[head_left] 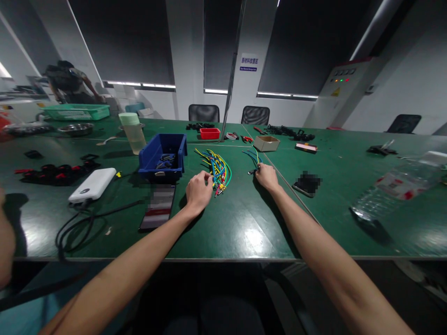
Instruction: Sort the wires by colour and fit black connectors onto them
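While touching a wire bundle (219,168) with the left hand (199,190) and a few loose wires (254,157) with the right hand (267,177), in from the table's (230,228) near edge, cannot tell whether gripping. Toward the left edge, small dark parts (166,161) in a blue bin (147,164); toward the far edge, a red tray (209,135) and cardboard box (267,146), contents unclear.

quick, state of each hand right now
Left hand: fingers curled at the multicoloured wire bundle; grip unclear.
Right hand: fingertips at a smaller wire group; grip unclear.
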The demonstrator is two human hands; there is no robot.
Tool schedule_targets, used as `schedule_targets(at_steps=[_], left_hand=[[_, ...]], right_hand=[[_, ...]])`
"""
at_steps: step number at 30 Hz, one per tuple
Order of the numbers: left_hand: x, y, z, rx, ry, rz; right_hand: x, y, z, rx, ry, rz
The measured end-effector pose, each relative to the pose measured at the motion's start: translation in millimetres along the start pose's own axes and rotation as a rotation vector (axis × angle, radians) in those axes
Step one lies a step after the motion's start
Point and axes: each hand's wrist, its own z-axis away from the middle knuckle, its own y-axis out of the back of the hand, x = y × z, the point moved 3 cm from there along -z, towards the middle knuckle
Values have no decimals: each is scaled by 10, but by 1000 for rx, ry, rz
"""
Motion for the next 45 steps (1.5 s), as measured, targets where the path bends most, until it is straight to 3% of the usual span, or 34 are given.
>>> schedule_targets(at_steps=[21, 45], left_hand=[[-16, -32, -1, 47, -40, 24], [-37, -50, -13, 32, 17, 59]], right_hand=[[-16, -44, 1, 17, -5, -10], [-22, 13, 42, 11, -116, -43]])
